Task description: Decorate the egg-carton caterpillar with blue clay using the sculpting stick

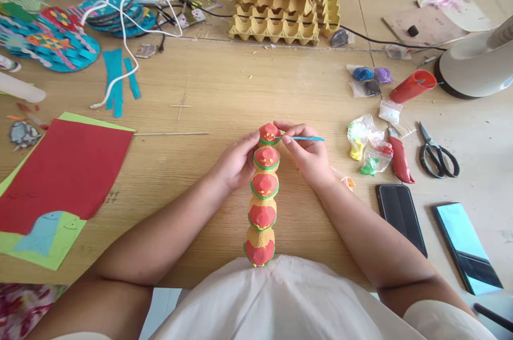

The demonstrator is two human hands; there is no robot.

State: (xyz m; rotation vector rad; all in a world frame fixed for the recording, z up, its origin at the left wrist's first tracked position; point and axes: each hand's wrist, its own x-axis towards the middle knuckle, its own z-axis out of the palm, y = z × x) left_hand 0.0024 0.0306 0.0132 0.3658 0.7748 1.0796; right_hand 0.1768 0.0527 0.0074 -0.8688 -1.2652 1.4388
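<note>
An egg-carton strip (pixel 263 217) runs from the shirt front up the middle of the table. Its bumps carry red clay caps with green rims and small yellow pieces, and the upper ones look like faces. My left hand (pixel 240 161) holds the strip's far end from the left, fingers curled against its side. Pinched in my right hand (pixel 306 153) is a thin blue tool (pixel 310 138), its tip on the yellow mouth of the farthest red face. The fingers of my right hand also reach the far end of the strip.
Egg cartons (pixel 276 24) stand at the back. At right are clay bags (pixel 363 129), a red cutter (pixel 399 155), scissors (pixel 438 155), two phones (pixel 402 217) and a red cup (pixel 412 86). Red paper (pixel 68 166) and a white cable (pixel 123 35) lie left.
</note>
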